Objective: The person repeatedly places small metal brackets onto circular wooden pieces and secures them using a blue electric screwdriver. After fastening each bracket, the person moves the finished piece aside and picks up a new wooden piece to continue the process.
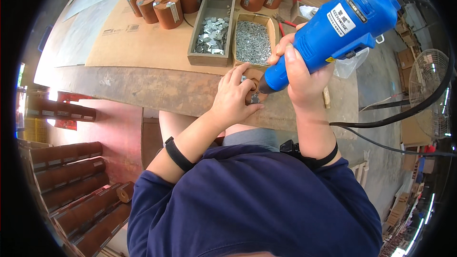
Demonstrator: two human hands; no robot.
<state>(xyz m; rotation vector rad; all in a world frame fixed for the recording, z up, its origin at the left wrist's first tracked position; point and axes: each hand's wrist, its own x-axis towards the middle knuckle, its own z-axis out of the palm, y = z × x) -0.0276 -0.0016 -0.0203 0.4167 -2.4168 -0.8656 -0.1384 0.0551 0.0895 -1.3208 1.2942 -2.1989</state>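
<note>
From where I stand, the person at the bench has both hands busy near the table's edge. The right hand [304,74] is wrapped around a blue power tool [345,24], which slants down toward the left, its dark nose right at a small brown cylinder [257,74]. Whether the tip actually touches the piece I cannot tell, since the nose and fingers cover the spot. The left hand [232,93] grips that cylinder, fingers curled over its top and thumb at the near side, with a grey metal piece [254,98] showing beside the thumb.

The cylinder sits on the worn table [157,88], just in front of a box of screws [253,40] (heaped loosely, points every which way). Left of the box, and close against it, stands a long grey tray [209,60] with flat metal tabs [212,33] piled toward its near end. Past the screws lies a pair of pliers [282,27] with red handles. More brown cylinders [168,12] crowd the far side, many with metal strips down their sides, some on a cardboard sheet [128,47].

Down on the person's left, long brown tubes [71,176] are stacked; over on the right, a black cable [414,112] curves in front of a round fan [431,90].
</note>
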